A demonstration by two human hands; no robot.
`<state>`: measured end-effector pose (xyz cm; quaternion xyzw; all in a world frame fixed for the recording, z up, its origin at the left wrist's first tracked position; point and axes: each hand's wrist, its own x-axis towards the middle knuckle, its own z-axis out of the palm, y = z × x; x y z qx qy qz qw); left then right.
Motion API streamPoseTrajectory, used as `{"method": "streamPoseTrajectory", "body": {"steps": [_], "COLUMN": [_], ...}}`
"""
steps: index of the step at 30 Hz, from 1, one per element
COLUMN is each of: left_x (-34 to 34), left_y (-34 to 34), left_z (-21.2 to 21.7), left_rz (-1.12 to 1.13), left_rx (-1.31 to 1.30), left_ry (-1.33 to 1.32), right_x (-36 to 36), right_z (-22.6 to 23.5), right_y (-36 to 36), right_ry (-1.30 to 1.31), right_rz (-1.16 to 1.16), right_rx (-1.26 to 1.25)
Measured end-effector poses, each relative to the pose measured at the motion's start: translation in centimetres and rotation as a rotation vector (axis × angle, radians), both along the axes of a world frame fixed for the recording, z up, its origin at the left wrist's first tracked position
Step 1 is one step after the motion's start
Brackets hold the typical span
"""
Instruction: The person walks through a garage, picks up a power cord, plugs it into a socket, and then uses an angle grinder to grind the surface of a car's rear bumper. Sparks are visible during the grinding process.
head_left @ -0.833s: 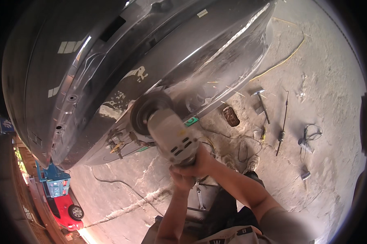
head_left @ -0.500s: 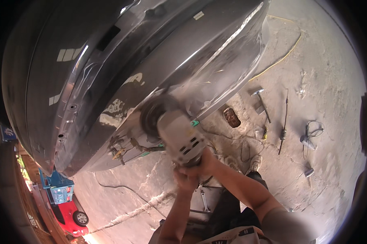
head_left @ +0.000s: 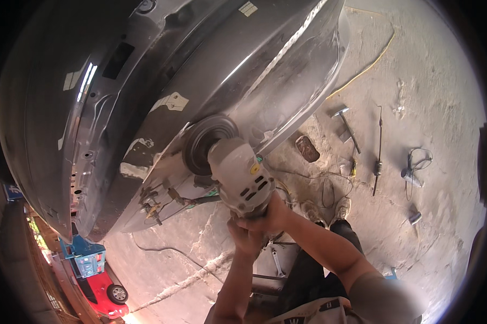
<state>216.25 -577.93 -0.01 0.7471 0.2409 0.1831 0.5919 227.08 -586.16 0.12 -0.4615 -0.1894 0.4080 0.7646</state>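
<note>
I hold a pale angle grinder (head_left: 235, 175) with a large, dark round disc (head_left: 211, 143) in front of a dark grey car body (head_left: 211, 70). My right hand (head_left: 271, 213) is closed round the tool's body, below its vent slots. Just beneath, my left hand (head_left: 247, 236) is closed at the tool's rear end, its fingers partly hidden. The disc sits against or just over the lower edge of the panel; I cannot tell whether it touches. Pale bare patches (head_left: 170, 101) show in the dark paint, and the panel right of the disc looks scuffed and dusty.
On the dusty floor at right lie a hammer (head_left: 347, 127), a long rod tool (head_left: 379, 151), a corded tool (head_left: 411, 175) and a yellow hose (head_left: 370, 67). A brown block (head_left: 307, 148) sits nearby. A wrench (head_left: 278, 263) lies by my legs. A red car (head_left: 100, 291) stands at far left.
My view has shifted slightly, so the car sits a little further left. The disc, blurred before, now shows sharp rings. Both hands keep their hold on the angle grinder.
</note>
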Motion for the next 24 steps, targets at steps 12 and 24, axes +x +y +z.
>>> {"method": "streamPoseTrajectory", "body": {"steps": [12, 24], "left_x": [-0.1, -0.4], "left_y": [-1.6, -0.5], "left_z": [-1.9, -2.8], "left_rz": [0.116, -0.01], "left_rx": [0.119, 0.181], "left_ry": [-0.016, 0.061], "right_x": [-0.3, -0.2], "right_z": [-2.0, -2.6], "right_y": [-0.2, -0.4], "right_ry": [0.029, 0.032], "right_rz": [0.019, -0.077], "right_rx": [-0.014, -0.061]}}
